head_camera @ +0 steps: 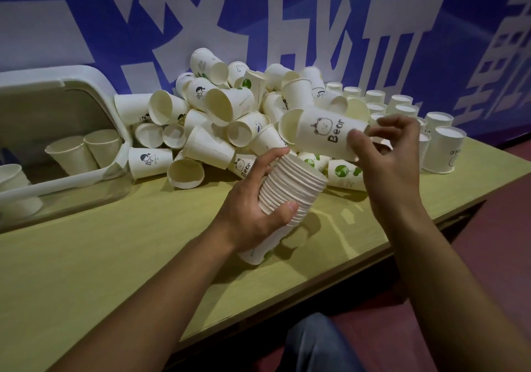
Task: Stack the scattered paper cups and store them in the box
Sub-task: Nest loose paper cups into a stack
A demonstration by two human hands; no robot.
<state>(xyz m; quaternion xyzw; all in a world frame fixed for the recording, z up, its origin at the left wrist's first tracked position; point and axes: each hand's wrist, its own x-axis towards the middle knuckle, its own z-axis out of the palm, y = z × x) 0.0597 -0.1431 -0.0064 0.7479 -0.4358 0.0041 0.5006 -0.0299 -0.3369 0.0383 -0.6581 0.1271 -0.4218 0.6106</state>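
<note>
Left hand [253, 213] gripping tilted stack of cups [290, 193] above table [115, 256], right hand [385, 153] pinching single bear cup [324, 133] sideways, loose cup pile [224, 118] behind, box [57, 147] at left

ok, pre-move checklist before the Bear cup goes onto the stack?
1. Left hand grips the cup stack: ok.
2. Right hand pinches the Bear cup at its base end: ok.
3. Bear cup aligned to nest: not ok, it lies sideways with its mouth toward the pile, away from the stack.
4. Stack's top rim free: ok.
5. Storage box open, with room: ok, a few cups inside.
6. Stack's bottom resting on the table: cannot tell, the hand hides it.
</note>
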